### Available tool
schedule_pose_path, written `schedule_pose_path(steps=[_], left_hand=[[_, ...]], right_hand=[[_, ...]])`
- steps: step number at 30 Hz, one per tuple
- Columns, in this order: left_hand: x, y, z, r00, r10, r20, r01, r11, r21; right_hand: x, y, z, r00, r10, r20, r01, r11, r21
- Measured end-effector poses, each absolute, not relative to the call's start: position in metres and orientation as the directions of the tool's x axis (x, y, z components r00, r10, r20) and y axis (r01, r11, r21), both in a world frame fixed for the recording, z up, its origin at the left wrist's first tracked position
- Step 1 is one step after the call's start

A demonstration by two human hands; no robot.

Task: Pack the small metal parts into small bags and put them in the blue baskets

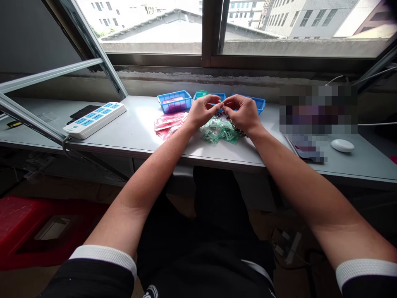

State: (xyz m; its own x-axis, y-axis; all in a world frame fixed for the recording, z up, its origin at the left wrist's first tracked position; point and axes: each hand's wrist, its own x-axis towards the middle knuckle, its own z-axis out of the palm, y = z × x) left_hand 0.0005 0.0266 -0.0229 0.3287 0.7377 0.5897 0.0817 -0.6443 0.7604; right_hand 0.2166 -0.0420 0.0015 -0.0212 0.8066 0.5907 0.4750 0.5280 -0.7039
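My left hand (203,110) and my right hand (243,111) meet above the table, with thumbs and fingers pinched close together. Whatever sits between the fingertips is too small to make out. Below them lies a pile of clear and green plastic packets (219,131). Dark, beady small pieces (238,128) show partly beneath my right hand. To the left of my left hand is a stack of pink packets (169,124). Behind stand three blue baskets: the left basket (175,107) holds pink packets, the middle basket (221,96) something green, and the right basket (261,106) is mostly hidden by my right hand.
A white power strip (96,120) lies on the left of the table (139,124), beside a metal frame (96,37). At the right are a white mouse (342,145) and a pixelated area. A window runs behind the table; a red plastic stool (46,227) stands low on the left.
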Motion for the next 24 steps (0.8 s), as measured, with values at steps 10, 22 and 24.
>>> schedule_pose_path(steps=[10,22,24], left_hand=[[0.001,0.025,-0.022,0.399,0.739,0.543,0.086,-0.620,0.780],[0.003,0.022,-0.020,0.339,0.766,0.546,0.026,-0.588,0.808],[0.003,0.024,-0.022,0.350,0.771,0.533,-0.015,-0.564,0.826]], right_hand=[[0.210,-0.054,0.010,-0.090,0.795,0.600,0.606,0.522,-0.600],[0.220,-0.040,0.000,-0.023,0.868,0.496,0.473,0.446,-0.760],[0.221,-0.039,-0.001,-0.036,0.871,0.489,0.474,0.446,-0.759]])
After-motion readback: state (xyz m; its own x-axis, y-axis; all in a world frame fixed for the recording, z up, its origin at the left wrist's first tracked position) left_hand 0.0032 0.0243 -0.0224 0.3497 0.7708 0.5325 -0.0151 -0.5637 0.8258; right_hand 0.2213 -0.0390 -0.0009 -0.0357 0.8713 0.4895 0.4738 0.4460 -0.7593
